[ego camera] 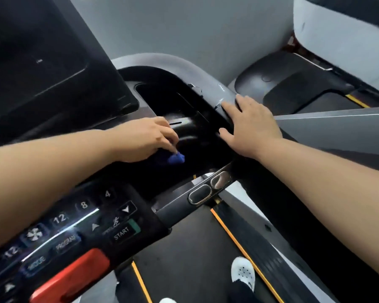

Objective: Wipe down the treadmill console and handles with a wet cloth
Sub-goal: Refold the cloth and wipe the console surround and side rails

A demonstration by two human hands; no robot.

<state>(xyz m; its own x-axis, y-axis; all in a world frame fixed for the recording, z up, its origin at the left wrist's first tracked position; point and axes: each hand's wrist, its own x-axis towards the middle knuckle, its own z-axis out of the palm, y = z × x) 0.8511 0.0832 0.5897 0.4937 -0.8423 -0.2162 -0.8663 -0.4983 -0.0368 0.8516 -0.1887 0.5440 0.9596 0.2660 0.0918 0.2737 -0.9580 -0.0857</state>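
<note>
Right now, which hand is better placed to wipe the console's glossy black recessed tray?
Left. The left hand pinches the small blue cloth inside the glossy black recessed tray, while the right hand lies flat on the curved grey plastic rim, holding nothing.

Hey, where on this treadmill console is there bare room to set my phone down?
The deep black pocket between the screen and the grey rim looks bare. The curved tray just below it is crowded: the left hand grips the blue cloth there, and the right hand rests on the rim beside it. The keypad is all buttons.
</note>
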